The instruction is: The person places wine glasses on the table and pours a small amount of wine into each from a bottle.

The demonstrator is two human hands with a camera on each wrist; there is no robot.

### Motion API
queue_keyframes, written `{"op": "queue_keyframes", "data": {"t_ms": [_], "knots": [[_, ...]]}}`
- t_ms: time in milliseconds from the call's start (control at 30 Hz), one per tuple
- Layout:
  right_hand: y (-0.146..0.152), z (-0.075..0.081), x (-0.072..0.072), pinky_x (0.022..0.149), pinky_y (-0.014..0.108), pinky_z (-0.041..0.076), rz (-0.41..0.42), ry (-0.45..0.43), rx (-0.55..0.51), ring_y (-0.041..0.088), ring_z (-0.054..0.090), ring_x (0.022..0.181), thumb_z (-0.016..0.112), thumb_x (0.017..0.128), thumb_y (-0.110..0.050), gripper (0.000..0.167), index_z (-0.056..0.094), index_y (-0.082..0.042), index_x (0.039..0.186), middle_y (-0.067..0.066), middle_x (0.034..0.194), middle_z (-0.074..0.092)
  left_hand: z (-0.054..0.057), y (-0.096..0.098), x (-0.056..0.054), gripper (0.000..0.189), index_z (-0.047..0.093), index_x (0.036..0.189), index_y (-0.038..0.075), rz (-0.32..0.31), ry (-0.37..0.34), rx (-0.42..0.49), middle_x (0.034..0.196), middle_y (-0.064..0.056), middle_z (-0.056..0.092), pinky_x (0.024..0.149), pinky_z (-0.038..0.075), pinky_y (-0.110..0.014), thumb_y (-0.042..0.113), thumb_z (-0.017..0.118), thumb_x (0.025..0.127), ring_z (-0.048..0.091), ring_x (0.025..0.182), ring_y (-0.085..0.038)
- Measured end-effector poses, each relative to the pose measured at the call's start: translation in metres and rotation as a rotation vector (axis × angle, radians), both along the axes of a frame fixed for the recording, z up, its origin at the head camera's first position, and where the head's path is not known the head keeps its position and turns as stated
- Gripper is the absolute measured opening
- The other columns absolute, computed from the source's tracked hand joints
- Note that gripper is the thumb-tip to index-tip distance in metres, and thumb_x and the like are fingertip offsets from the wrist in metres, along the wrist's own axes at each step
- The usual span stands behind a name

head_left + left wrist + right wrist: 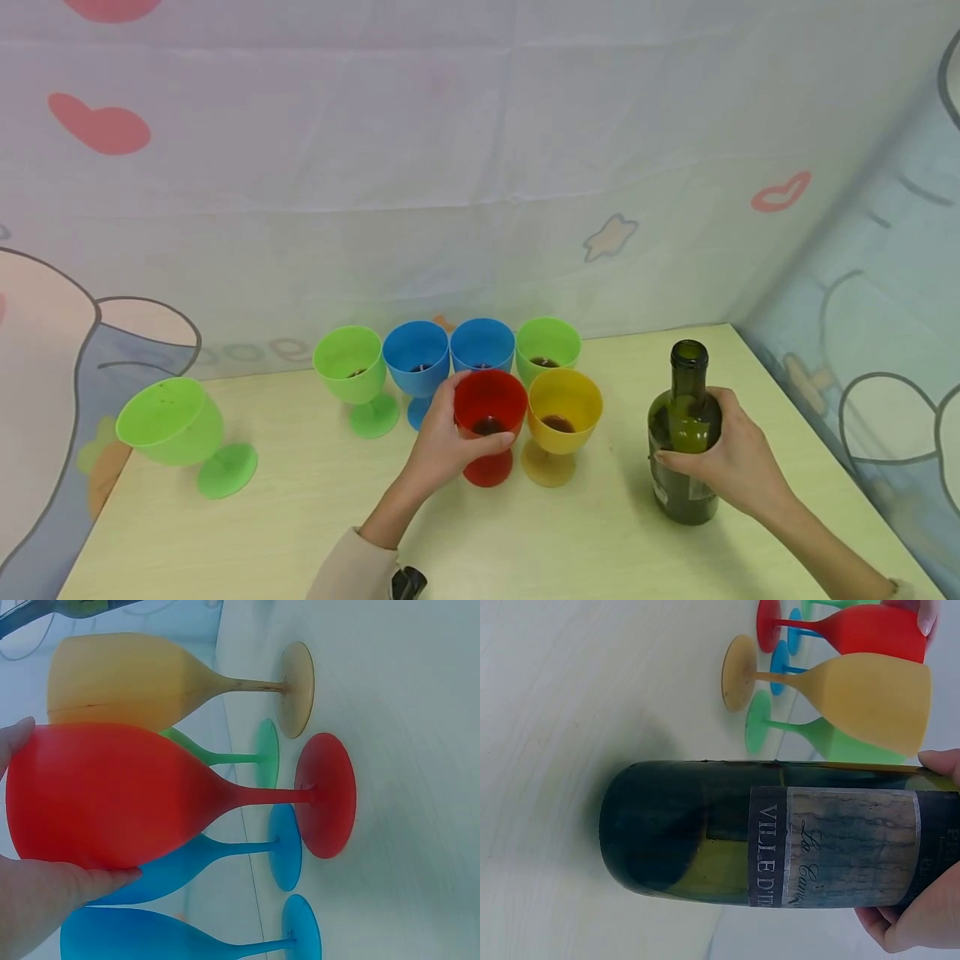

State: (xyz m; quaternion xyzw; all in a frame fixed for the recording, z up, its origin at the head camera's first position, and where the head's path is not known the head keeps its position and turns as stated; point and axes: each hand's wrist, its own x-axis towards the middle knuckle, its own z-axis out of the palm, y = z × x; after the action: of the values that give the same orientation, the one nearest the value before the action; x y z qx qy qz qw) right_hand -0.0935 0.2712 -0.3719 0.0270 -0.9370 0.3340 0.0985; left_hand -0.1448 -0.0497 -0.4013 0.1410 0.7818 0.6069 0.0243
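My left hand [442,442] grips the bowl of a red goblet [491,400], which holds a little dark liquid. In the left wrist view, finger and thumb lie on either side of the red bowl, and its foot is at the table surface. A yellow goblet [564,408] with dark liquid stands just right of it. My right hand [738,458] is wrapped round a dark green wine bottle [686,433], upright and uncorked. Its label [847,847] shows in the right wrist view, with dark liquid visible inside the glass.
Behind the red goblet stand two blue goblets [417,358] and a green goblet [549,342], with another green goblet [349,363] to their left. A separate green goblet [171,423] is at the far left of the pale table [300,500]. A printed cloth [375,167] hangs behind.
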Motion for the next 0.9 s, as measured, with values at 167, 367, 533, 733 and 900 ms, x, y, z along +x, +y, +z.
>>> {"op": "queue_keyframes", "data": {"t_ms": [167,367,533,733,900], "knots": [[0.001,0.0,0.0,0.069,0.05,0.048,0.007,0.001,0.002,0.039,0.056,0.088,0.083,0.064,-0.024,0.086,0.03,0.008,0.123,0.026,0.104,0.052,0.0,0.0,0.0,0.085,0.029,0.135,0.009,0.006,-0.006,-0.011,0.129,-0.008,0.041,0.073,0.052,-0.038,0.018,0.08,0.069,0.038,0.118,-0.027],[0.002,0.0,-0.001,0.07,0.051,0.047,0.006,-0.01,0.003,0.04,0.055,0.09,0.082,0.065,-0.026,0.087,0.03,0.008,0.124,0.026,0.106,0.051,0.004,0.002,0.0,0.085,0.028,0.135,0.005,0.012,-0.015,-0.028,0.129,-0.012,0.04,0.074,0.052,-0.04,0.012,0.08,0.068,0.038,0.119,-0.03],[0.002,0.001,0.0,0.071,0.052,0.047,0.004,-0.019,0.004,0.04,0.055,0.09,0.082,0.065,-0.026,0.087,0.029,0.008,0.125,0.027,0.106,0.051,0.005,0.001,0.001,0.085,0.028,0.136,0.005,0.007,-0.011,-0.03,0.129,-0.012,0.039,0.074,0.051,-0.04,0.013,0.079,0.069,0.038,0.118,-0.03],[0.002,0.001,0.001,0.07,0.051,0.048,0.016,-0.016,-0.002,0.04,0.056,0.09,0.082,0.065,-0.025,0.086,0.029,0.008,0.124,0.027,0.106,0.052,0.0,-0.004,0.005,0.089,0.026,0.139,0.011,0.017,-0.019,-0.027,0.134,-0.007,0.036,0.086,0.046,-0.045,0.025,0.08,0.069,0.034,0.124,-0.026],[0.002,0.001,0.0,0.069,0.05,0.048,0.029,-0.004,-0.009,0.04,0.056,0.089,0.083,0.065,-0.024,0.086,0.03,0.008,0.124,0.026,0.105,0.052,0.001,-0.013,0.009,0.089,0.026,0.141,0.01,0.043,-0.032,-0.038,0.139,-0.007,0.033,0.095,0.038,-0.048,0.028,0.079,0.071,0.029,0.128,-0.028]]}}
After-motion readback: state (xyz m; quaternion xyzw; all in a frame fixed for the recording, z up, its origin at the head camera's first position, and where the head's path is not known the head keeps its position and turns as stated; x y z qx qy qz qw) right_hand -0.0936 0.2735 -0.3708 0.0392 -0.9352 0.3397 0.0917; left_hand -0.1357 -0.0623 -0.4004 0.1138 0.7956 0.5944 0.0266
